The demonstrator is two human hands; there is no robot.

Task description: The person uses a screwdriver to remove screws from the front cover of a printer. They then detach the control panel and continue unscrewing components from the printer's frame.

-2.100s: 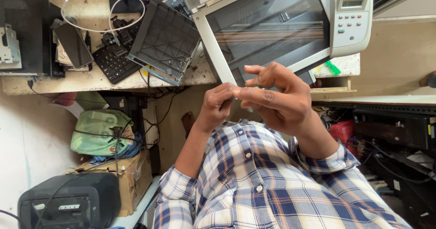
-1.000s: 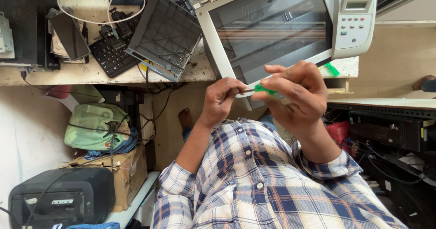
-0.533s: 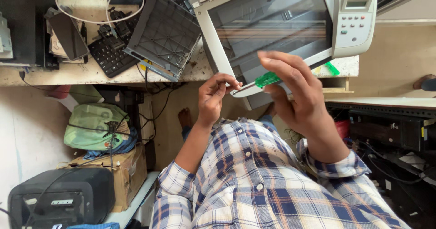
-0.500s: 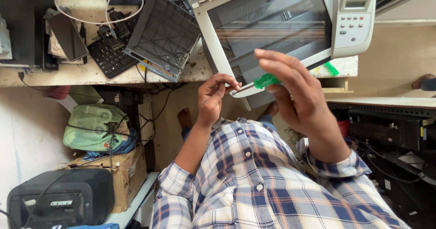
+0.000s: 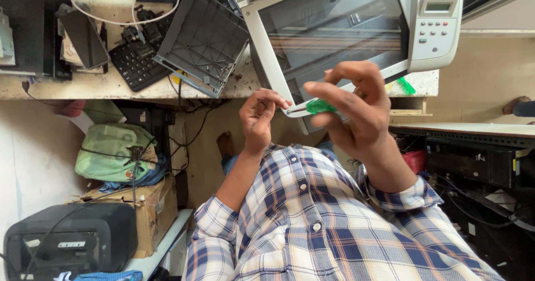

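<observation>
Soft, even daylight, fairly bright. Pale streaky glare across the glass lid of the grey-white scanner (image 5: 334, 30). Below it, deep shadow under the worn stone desk (image 5: 111, 86). Focus sharp throughout; edges bow slightly.

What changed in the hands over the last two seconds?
Earlier the hands were pressed together, no tool showing. Now they are apart: the right hand holds a green-handled screwdriver, its tip toward the left hand, whose fingers are curled. The scanner and keyboard stayed put.
</observation>
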